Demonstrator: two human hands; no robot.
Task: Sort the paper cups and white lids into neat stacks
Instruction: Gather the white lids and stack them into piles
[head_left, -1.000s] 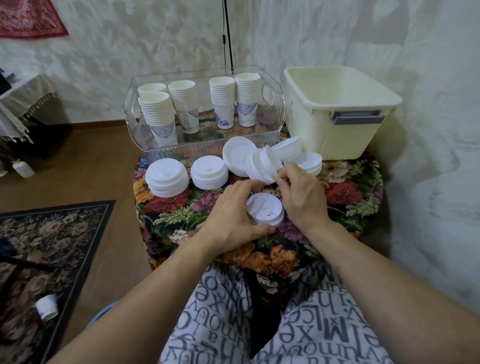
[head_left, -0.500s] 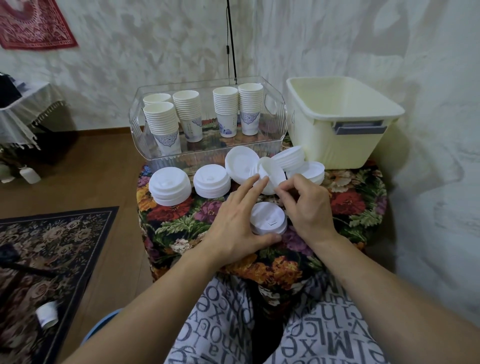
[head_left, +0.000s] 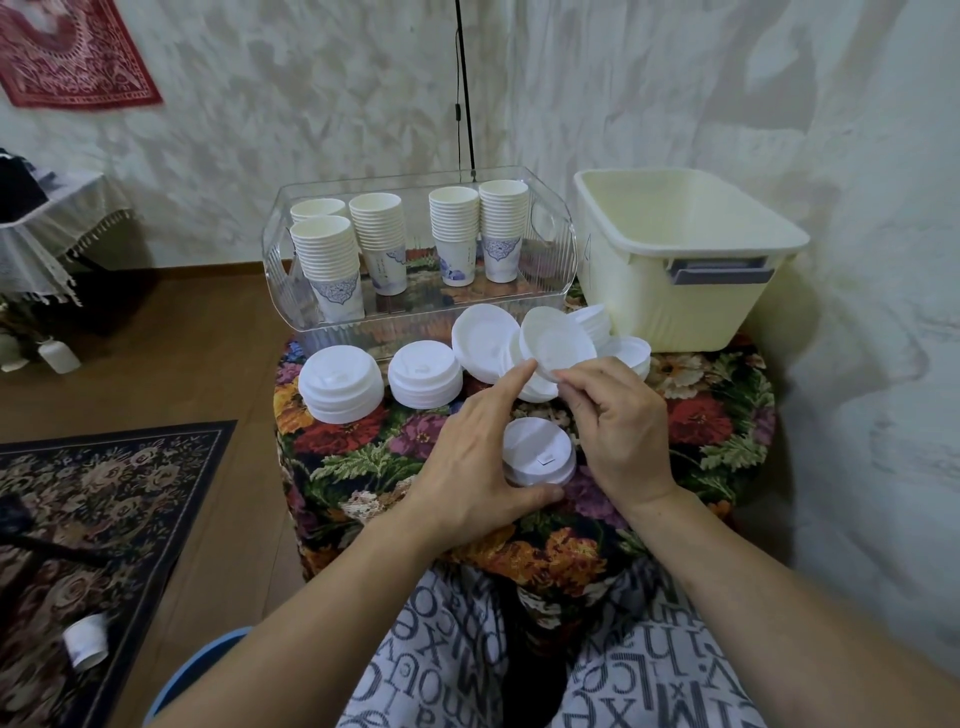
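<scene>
At frame centre, the right hand (head_left: 621, 426) pinched a tilted white lid (head_left: 558, 343), apparently to place it, while the left hand (head_left: 475, 467), fingers spread, steadied the low lid stack (head_left: 537, 452).

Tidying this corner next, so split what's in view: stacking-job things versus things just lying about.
Part of the job:
lid held by the right hand
lid stack by the left hand
two finished lid stacks
loose lids
cup stacks
clear tray

Lying about:
cream tub
wall cloth
stray cup on the rug
</scene>
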